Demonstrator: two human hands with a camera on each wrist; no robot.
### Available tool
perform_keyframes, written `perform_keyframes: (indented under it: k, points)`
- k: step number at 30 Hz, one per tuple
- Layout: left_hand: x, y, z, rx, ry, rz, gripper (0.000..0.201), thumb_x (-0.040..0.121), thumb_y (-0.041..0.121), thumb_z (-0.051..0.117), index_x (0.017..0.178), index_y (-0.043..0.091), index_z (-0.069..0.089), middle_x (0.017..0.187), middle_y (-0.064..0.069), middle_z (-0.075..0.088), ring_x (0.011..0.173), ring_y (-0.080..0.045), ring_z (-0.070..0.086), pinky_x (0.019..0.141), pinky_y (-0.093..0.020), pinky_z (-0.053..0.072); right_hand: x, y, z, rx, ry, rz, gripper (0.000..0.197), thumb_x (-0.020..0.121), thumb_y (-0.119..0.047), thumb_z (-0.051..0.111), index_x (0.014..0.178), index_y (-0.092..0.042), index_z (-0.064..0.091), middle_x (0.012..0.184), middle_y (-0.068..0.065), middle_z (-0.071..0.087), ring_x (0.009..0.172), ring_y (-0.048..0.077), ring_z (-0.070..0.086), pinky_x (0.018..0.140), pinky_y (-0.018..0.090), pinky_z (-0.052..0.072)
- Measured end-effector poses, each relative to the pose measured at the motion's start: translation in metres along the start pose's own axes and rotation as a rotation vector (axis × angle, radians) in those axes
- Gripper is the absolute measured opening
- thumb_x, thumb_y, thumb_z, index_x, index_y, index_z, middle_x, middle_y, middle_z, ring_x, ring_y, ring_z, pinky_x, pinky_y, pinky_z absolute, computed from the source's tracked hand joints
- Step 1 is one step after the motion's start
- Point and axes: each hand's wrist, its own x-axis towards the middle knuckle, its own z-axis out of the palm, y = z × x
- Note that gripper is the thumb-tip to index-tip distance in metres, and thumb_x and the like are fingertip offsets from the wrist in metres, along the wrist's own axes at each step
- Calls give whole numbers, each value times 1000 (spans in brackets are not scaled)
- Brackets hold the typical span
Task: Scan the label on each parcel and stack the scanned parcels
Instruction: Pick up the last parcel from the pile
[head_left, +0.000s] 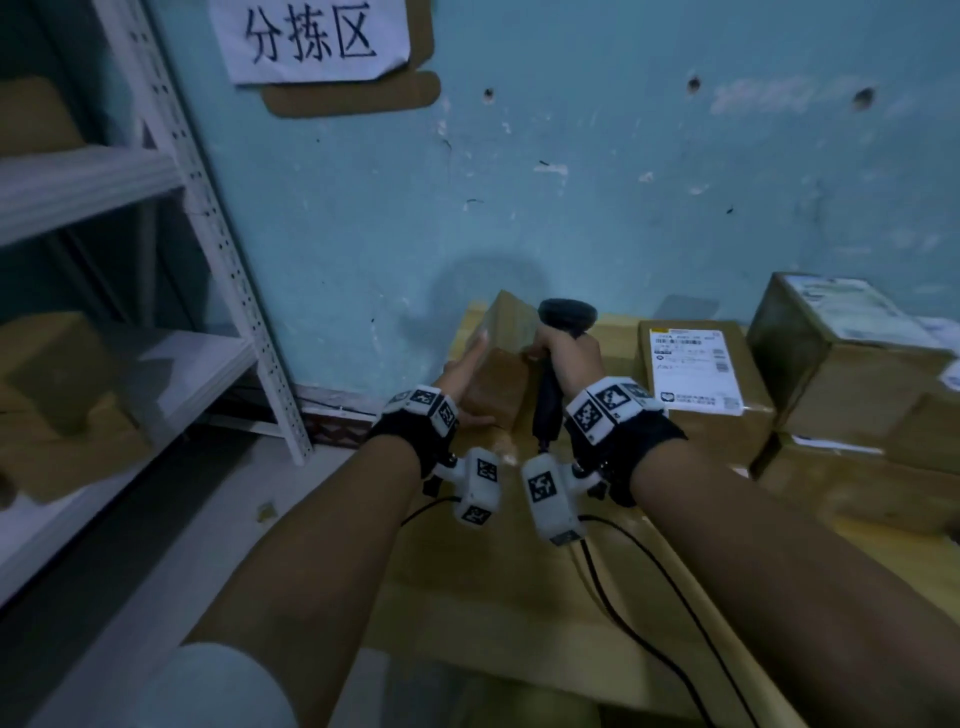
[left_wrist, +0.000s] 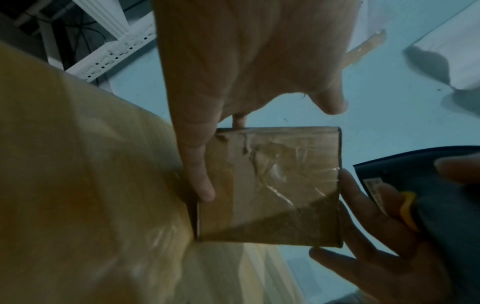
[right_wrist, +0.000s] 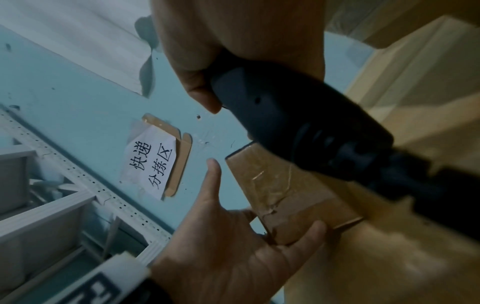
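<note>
A small brown taped parcel stands tilted at the far left corner of the wooden table. My left hand lies against its left side with straight fingers, and the thumb rests on the near face. My right hand grips a black handheld scanner, whose head rises just right of the parcel. Some of that hand's fingers also touch the parcel's right edge. No label shows on the visible faces.
A flat box with a white label lies to the right. Further right is a stack of larger cardboard boxes. A white metal shelf holding boxes stands on the left. Black cables run across the table. The blue wall is close behind.
</note>
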Motion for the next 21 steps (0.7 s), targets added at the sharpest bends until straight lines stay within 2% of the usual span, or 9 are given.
perform_keyframes:
  k: [2,4,7,10,12,14,16,18,21]
  points:
    - [-18,-2,3,67,-12,4,139,18,97,51,138,29,43,142,-8,46,124,-33,48,71,-40,56,-15,6,-5,12,-30,-5,10,71,-4,59,79,0,57,80,16,55,74,26,52,65,33,36]
    - [-37,-1,9,120,-19,14,132,27,100,43,139,31,42,144,-6,46,129,-31,45,96,-48,45,-29,12,-7,40,-48,-4,24,65,-9,60,86,2,60,83,17,55,77,26,53,67,34,37]
    - [-55,-6,8,78,11,-15,125,31,91,58,136,24,49,139,-8,52,127,-28,50,107,-47,37,-41,16,-13,75,-58,-32,28,69,-12,59,92,3,61,79,16,56,75,28,56,68,33,42]
    - [-59,-12,1,-64,71,-52,119,36,81,65,137,20,48,139,-9,52,125,-28,52,104,-41,40,-44,19,-21,107,-15,-68,4,79,-3,55,82,-5,53,68,7,48,64,21,50,70,38,45]
    - [-83,-4,3,-212,34,-51,96,62,73,60,140,19,43,133,-6,56,123,-24,53,103,-36,36,-44,20,-25,140,-12,-80,8,80,0,54,78,-7,49,67,4,44,64,19,47,79,43,47]
    - [-86,-2,2,-356,0,7,65,86,53,49,137,13,44,117,-7,60,120,-24,53,103,-34,36,-44,21,-26,143,-22,-96,13,80,1,54,77,-10,48,68,3,43,65,17,46,75,40,45]
    - [-91,0,0,-469,-58,43,50,91,43,44,133,15,44,106,-7,58,113,-27,55,92,-32,48,-45,21,-25,141,-47,-104,10,80,-1,55,82,-9,49,71,4,44,67,18,47,73,37,40]
    - [-96,3,-4,-529,-128,67,42,92,39,40,127,17,45,98,-7,60,92,-23,58,66,-28,56,-46,19,-25,150,-89,-102,11,80,-1,54,89,-7,50,73,6,46,67,18,47,68,32,39]
    - [-99,2,-8,-597,-158,76,43,92,34,36,130,14,44,103,-9,61,91,-23,57,69,-37,52,-47,17,-23,157,-136,-108,11,82,0,55,92,-5,54,72,5,53,66,17,52,59,26,41]
